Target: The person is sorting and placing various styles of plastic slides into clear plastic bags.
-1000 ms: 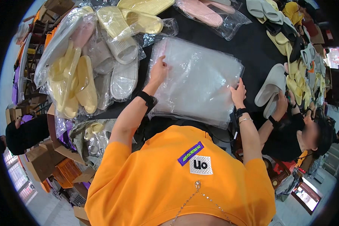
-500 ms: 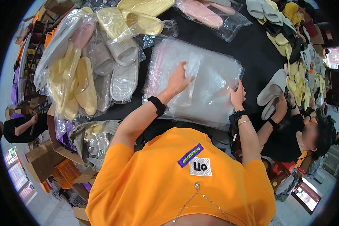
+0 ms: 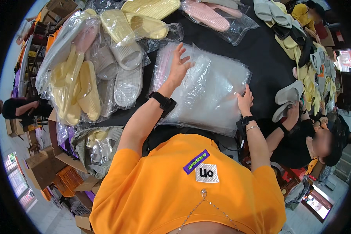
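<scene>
A stack of clear plastic bags [image 3: 218,84] with a pinkish strip along the left side lies flat on the black table. My left hand [image 3: 178,67] is above the left part of the stack, fingers spread and nothing in them. At the stack's right edge rests my right hand [image 3: 245,101], its fingers stretched out and apart along the bags' border, the thumb over the top. Bagged grey slippers [image 3: 128,84] and bagged yellow slippers [image 3: 89,89] are heaped to the left of the stack.
Pink slippers [image 3: 206,16] in clear plastic lie at the far side of the black table [image 3: 257,50]. On the right, a co-worker's hand [image 3: 292,116] holds grey slippers [image 3: 288,95]. Many loose slippers line the far right. Cardboard boxes [image 3: 45,165] stand at the lower left.
My left hand has lifted and moved up and left, its fingers opening wider. The bags' top sheet has shifted. My right hand stays at the edge. The co-worker's grey slippers have turned.
</scene>
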